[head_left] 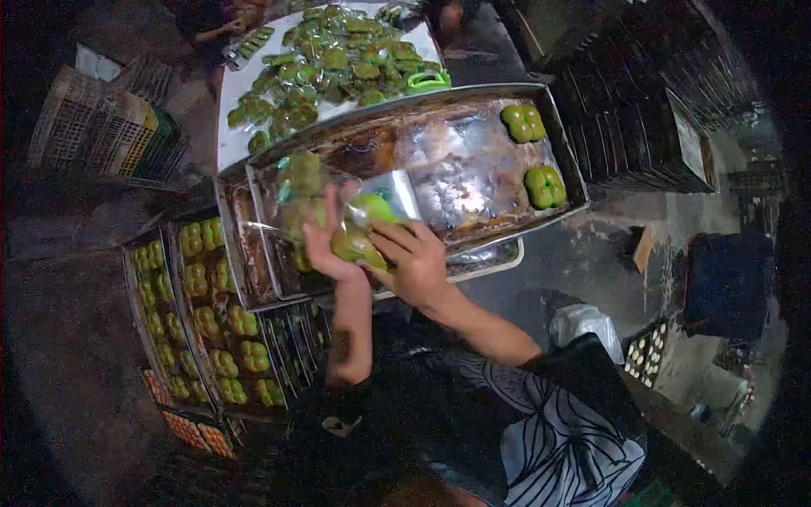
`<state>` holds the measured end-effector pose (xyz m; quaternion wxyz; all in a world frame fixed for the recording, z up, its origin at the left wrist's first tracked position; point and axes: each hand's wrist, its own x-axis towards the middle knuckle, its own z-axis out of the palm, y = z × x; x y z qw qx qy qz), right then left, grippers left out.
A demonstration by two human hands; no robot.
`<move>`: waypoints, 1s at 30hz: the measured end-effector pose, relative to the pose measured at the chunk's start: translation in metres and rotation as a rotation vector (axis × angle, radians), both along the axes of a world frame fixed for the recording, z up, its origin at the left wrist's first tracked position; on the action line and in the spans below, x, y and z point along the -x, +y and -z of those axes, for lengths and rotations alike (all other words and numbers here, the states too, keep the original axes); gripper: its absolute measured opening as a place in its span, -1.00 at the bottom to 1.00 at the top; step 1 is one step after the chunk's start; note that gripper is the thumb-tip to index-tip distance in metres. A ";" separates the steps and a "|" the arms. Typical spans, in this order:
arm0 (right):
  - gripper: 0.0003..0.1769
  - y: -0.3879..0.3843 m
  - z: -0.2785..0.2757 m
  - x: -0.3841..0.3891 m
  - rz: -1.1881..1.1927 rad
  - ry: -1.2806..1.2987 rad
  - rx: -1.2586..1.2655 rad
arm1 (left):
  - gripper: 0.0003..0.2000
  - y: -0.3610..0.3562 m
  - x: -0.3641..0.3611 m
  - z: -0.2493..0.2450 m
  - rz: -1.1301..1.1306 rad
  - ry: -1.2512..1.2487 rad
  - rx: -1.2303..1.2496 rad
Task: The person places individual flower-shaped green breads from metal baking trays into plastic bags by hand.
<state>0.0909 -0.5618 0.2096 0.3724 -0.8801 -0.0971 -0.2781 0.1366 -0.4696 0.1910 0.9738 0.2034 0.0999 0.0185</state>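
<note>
My right hand [411, 264] has its fingers bent round a green bun [355, 247] above the dark metal tray [363, 156]. Touching the bun's other side is my left hand [336, 252], blurred by motion, so its grip is unclear. Clear plastic shows around the hands. More green buns, partly blurred, sit at the tray's left part [300, 175]. A shiny flat piece [394, 194] lies just behind my right fingers. Two green buns stay at the tray's right end, one at the back [523, 123] and one in front [545, 187].
Behind the tray, a white table [241, 93] bears a heap of wrapped green buns [338, 59] and a bright green object [428, 80]. Another person's hand [232, 28] shows at top left. Racked trays of green buns [203, 321] stand lower left; stacked dark trays [634, 127] stand right.
</note>
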 end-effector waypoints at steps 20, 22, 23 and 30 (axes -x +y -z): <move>-0.60 0.015 0.047 -0.021 -0.079 0.512 -0.198 | -0.57 0.023 0.040 0.053 0.230 0.421 -0.273; -0.80 0.000 0.064 -0.065 -0.173 0.719 -0.289 | -0.63 0.023 0.048 0.064 0.245 0.360 -0.238; -0.79 -0.002 0.059 -0.094 -0.071 0.413 -0.203 | -0.63 0.028 0.040 0.079 0.252 0.340 -0.250; -0.43 0.010 0.066 -0.091 -0.204 0.485 -0.199 | -0.81 0.070 0.043 0.135 1.108 -0.603 -2.288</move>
